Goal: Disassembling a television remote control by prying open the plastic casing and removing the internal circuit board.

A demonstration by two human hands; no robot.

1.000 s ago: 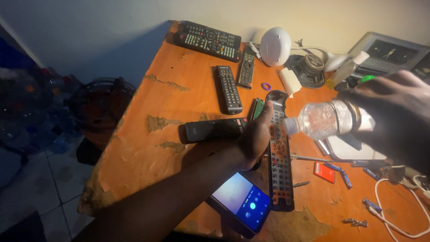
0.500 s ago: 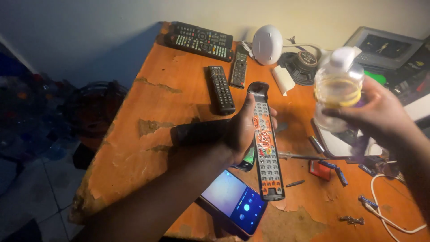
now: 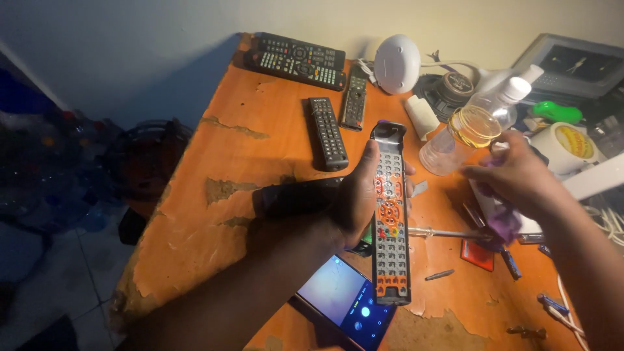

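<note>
Holding the remote (image 3: 390,214) clasped in our left hand (image 3: 356,198), our right hand (image 3: 520,175) tilts the bottle (image 3: 469,127); next, we judge, careful wiping with the purple cloth (image 3: 504,226).

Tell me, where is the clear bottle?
In the head view the bottle leans at the right of the table, just above the right hand, near the white dome.

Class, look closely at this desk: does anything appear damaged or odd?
Yes. The desk's orange surface is peeling in patches, worst along the near edge. The long remote in the left hand looks stripped: its top end is open and frame-like.
</note>
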